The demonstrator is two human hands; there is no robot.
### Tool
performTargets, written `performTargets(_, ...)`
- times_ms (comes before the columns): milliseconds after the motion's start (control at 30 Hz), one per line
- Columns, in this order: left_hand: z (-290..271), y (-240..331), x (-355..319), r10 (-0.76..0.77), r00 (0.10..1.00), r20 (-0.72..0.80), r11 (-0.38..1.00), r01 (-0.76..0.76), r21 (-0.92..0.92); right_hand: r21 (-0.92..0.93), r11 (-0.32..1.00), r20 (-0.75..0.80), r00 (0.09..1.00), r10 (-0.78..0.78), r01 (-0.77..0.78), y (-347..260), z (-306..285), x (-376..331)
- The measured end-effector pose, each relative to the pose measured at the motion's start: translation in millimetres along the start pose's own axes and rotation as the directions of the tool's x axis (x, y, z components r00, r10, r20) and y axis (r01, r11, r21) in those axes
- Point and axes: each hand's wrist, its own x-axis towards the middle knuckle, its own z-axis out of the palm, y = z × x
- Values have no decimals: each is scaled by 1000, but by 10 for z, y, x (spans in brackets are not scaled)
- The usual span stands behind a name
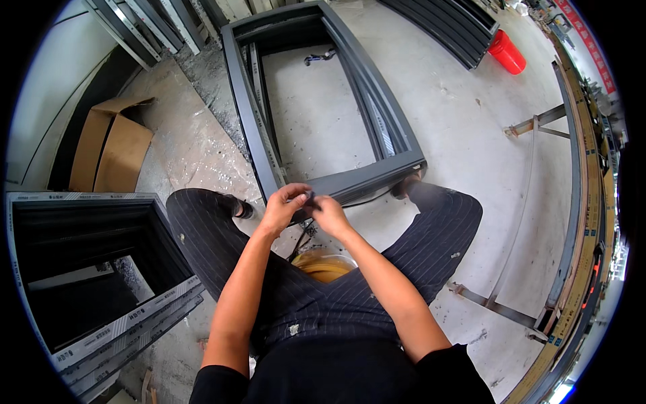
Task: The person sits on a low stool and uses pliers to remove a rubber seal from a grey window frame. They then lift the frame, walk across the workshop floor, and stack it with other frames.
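My left hand (285, 207) and my right hand (329, 215) meet over the near end of a dark grey window frame (363, 176) on the floor between my feet. Fingers of both are closed together on a small dark piece (309, 197), mostly hidden by the fingertips; its kind cannot be made out. Just below the hands, a thin black strip (304, 234) hangs down toward the floor. Whether it joins the held piece is unclear. Several frames appear stacked in the grey pile. Between my knees stands a round container with something yellow-brown (324, 267).
At left lies a stack of film-wrapped frames (101, 337), with an open cardboard box (111, 151) behind it. A dark blue-handled tool (319, 58) rests inside the grey frame. Black profiles (444, 27) and a red bucket (507, 54) stand far right; a metal rack (565, 202) lines the right.
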Motion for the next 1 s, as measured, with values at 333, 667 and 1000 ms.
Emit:
performTargets(333,172,-1181,-160,-818,492,-299,573,648,-502,716,509,85,784,615,-477,584,-252,-6)
performTargets(667,-33,-1791,-1,-898,353,-263,386,348,-854,851,255,51,554,831,-460,827,-58,-19)
performTargets(1000,-105,-2056,81,-913,310,-266,352,266,-897,862,234,43,526,850,-449,996,25,-8)
